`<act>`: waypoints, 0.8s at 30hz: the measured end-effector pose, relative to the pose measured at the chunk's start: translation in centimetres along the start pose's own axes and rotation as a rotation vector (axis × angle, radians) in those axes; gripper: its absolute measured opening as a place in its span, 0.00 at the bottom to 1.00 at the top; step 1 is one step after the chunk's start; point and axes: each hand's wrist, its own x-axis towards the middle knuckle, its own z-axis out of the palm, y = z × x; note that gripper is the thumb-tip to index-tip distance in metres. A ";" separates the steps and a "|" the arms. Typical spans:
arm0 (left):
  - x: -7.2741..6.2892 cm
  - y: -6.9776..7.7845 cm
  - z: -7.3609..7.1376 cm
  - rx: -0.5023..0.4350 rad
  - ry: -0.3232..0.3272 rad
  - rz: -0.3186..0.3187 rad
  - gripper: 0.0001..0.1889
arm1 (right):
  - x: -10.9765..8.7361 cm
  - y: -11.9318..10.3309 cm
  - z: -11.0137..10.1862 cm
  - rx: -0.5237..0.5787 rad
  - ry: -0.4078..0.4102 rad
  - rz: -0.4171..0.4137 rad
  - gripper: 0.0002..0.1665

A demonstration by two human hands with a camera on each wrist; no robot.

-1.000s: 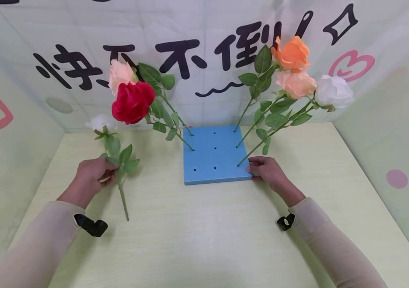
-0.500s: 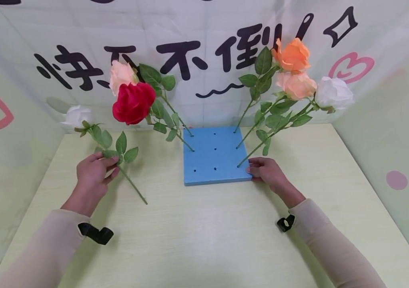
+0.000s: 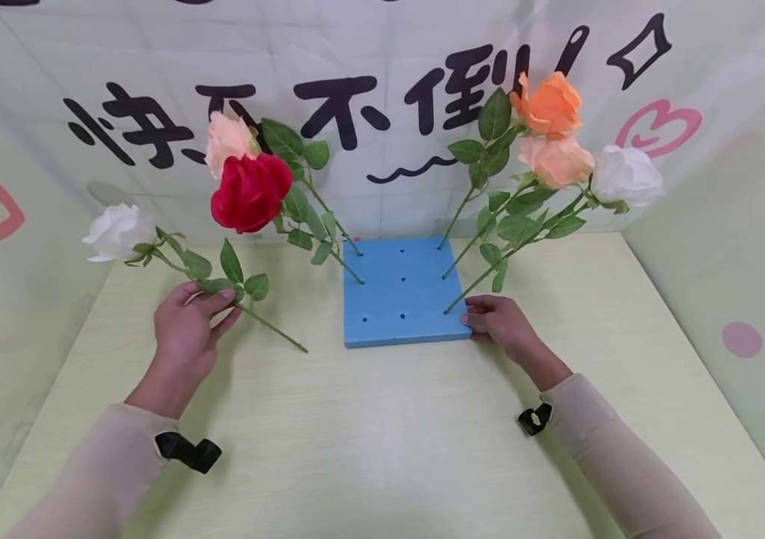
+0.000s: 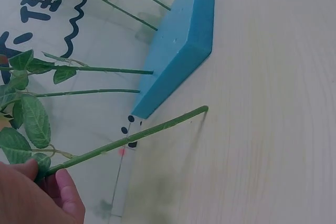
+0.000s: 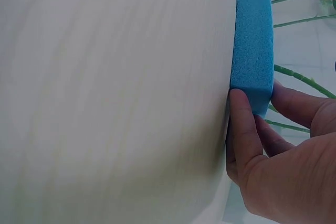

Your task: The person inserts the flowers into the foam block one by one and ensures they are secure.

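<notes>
My left hand (image 3: 187, 329) pinches the stem of a white rose (image 3: 121, 232) between thumb and fingers, left of the blue foam block (image 3: 389, 329). The bloom points to the left, and the bare stem end slants down to the right, over the table in the left wrist view. My right hand (image 3: 500, 323) grips the block's front right corner, thumb on top and fingers at its side, as the right wrist view shows. Small holes dot the block's top. A red rose (image 3: 251, 193) and a pink rose (image 3: 229, 142) stand in its left holes, leaning left.
On the block's right side lean an orange rose (image 3: 549, 105), a peach rose (image 3: 558, 159) and another white rose (image 3: 626, 176). Behind the pale wooden table (image 3: 382, 442) hangs a white backdrop (image 3: 369, 45) with black lettering.
The left hand has turned the white rose, so its bloom swung out to the left and its stem end swung up and right toward the block. The right hand stayed at the block.
</notes>
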 end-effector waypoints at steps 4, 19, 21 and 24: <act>-0.3 -0.1 0.6 -0.029 0.007 0.012 0.14 | 0.0 0.1 0.0 -0.001 0.000 -0.001 0.29; -1.6 -0.6 3.2 -0.143 -0.031 0.076 0.15 | 0.2 0.3 -0.1 0.005 -0.009 -0.004 0.30; -1.8 -0.7 3.5 -0.139 -0.057 0.090 0.15 | 0.1 0.3 -0.1 0.006 -0.008 -0.002 0.29; -2.0 -0.9 3.8 -0.132 -0.096 0.109 0.14 | 0.1 0.2 -0.1 0.010 -0.009 0.000 0.29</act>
